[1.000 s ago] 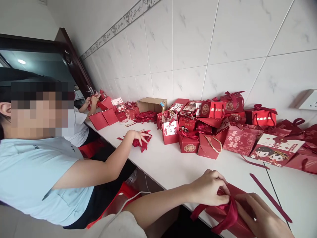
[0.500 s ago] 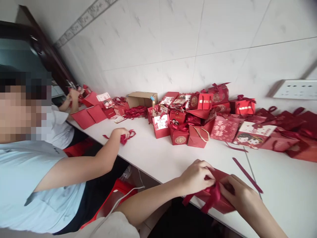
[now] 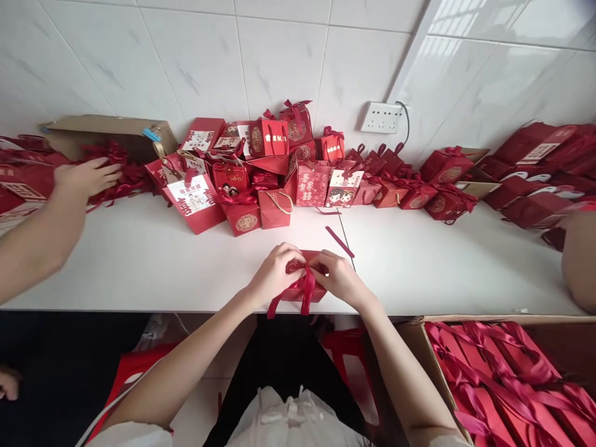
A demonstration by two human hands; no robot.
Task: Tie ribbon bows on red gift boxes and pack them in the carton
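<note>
A small red gift box (image 3: 319, 293) rests near the front edge of the white table (image 3: 186, 273), right before me. A dark red ribbon (image 3: 308, 292) is looped on its top, and two tails hang down the near side. My left hand (image 3: 279, 270) pinches the ribbon from the left. From the right, my right hand (image 3: 338, 273) pinches the same ribbon, its fingertips almost meeting the left ones. The hands cover much of the box's top and the knot itself. A loose strip of dark red ribbon (image 3: 339, 242) lies beyond my right hand.
Red gift boxes (image 3: 274, 149) pile up along the wall. A cardboard box (image 3: 107, 127) with ribbons stands at left, near a co-worker's hand (image 3: 88, 177). At lower right, an open carton (image 3: 419, 347) holds ribboned red boxes. Another person's arm (image 3: 580, 261) shows at right.
My view has swung right and down, bringing the carton into sight. The co-worker's hand has moved from a ribbon on the table to the ribbon heap. My hands stay on the ribbon.
</note>
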